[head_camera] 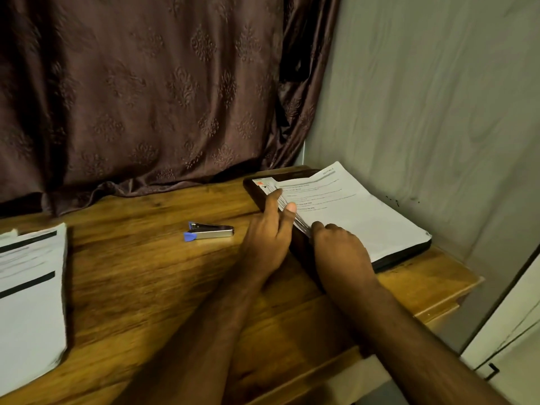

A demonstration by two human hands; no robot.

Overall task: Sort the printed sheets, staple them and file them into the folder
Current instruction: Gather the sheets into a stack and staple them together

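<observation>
While both hands work at the near-left edge of the stack of printed sheets [359,211] that lies on the dark folder [400,257] at the right end of the wooden table [140,273], I would judge the main danger to be the stack slewing out of square; the left hand [267,241] has its thumb laid over the top sheet and its fingers reaching along the fanned edges, so it seems to pinch the paper there, while the right hand [340,248] sits knuckles-up just beside it with its fingertips tucked down against the same edge, though whether they curl under any sheets I cannot tell; the two hands are close together, almost touching. The sheets already look splayed along that edge and the far corner juts past the folder toward the wall [438,112]; a push from one side alone could slide the upper pages off toward that wall, or crease the corner under the thumb. The folder itself lies close to the table's right edge, so a hard tug might drag it toward the drop. If the edges are not knocked level first, a staple would likely catch only some sheets. The stapler [209,230] lies well apart to the left, untouched, so fetching it means letting go with one hand, and the fan may spring loose then; a second pile of sheets [29,293] waits at the far left, overhanging the near side, and a passing sleeve or elbow could knock it.
</observation>
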